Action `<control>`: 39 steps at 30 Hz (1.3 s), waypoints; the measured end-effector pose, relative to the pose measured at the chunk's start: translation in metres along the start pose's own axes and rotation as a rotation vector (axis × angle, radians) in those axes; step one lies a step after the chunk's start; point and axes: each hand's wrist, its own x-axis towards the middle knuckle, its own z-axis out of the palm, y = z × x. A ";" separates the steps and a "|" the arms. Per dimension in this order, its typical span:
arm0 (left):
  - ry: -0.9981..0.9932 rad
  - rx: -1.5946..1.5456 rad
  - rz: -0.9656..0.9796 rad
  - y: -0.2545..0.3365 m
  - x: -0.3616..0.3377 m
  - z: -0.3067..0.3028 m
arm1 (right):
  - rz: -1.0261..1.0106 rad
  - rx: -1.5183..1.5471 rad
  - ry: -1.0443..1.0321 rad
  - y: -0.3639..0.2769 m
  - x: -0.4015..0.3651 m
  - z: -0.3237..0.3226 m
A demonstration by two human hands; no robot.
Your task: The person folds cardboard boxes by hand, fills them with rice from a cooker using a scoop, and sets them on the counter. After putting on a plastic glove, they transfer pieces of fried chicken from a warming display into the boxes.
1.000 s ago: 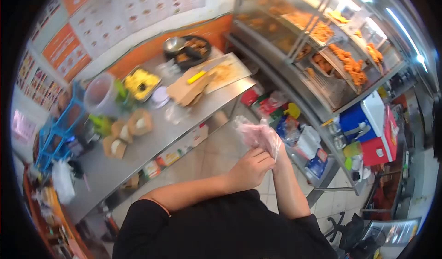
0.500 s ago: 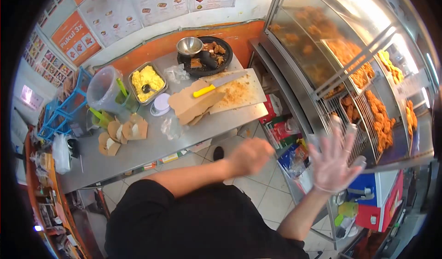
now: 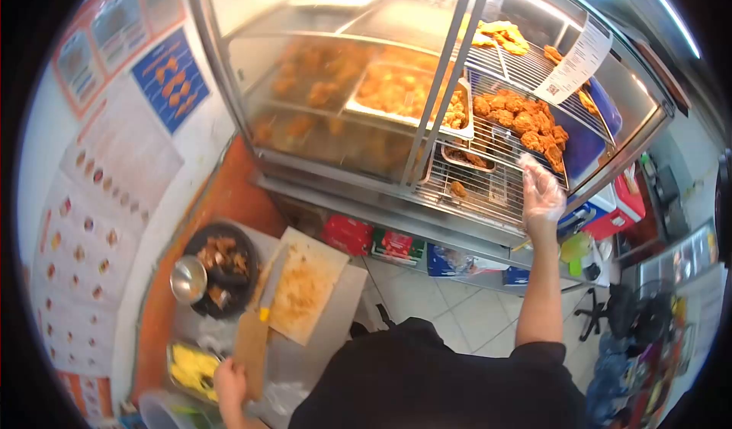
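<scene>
My right hand [image 3: 542, 192], in a clear plastic glove, reaches to the open side of the glass display cabinet, just below the fried chicken [image 3: 526, 120] on the wire rack. Its fingers are bent forward, and whether they touch anything is unclear. At the lower left my bare left hand [image 3: 230, 382] is closed at the edge of the brown cardboard [image 3: 250, 353], beside the tray of yellow food [image 3: 194, 368]. A yellow-handled knife [image 3: 272, 284] lies on the cutting board [image 3: 307, 284], which is covered in crumbs.
A black round dish [image 3: 241, 257] holds food pieces, with a metal bowl [image 3: 188, 279] at its edge. Inside the cabinet, a metal tray [image 3: 465, 128] holds more fried food. A paper slip [image 3: 577, 61] hangs on the cabinet. Boxes [image 3: 397, 247] stand below it.
The view has turned right toward the cabinet. My gloved right hand has moved to the rack, its spread fingers now bent. My left hand has moved to the cardboard on the counter.
</scene>
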 end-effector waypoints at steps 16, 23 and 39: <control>0.760 0.414 -0.150 -0.110 0.092 -0.090 | -0.172 -0.563 -0.900 0.036 0.183 0.146; 0.705 0.441 -0.350 0.010 0.121 0.034 | -0.010 -0.680 -1.264 0.051 0.220 0.162; 0.707 -0.221 -0.085 0.217 0.057 0.204 | -0.079 -0.785 -1.202 0.059 0.203 0.172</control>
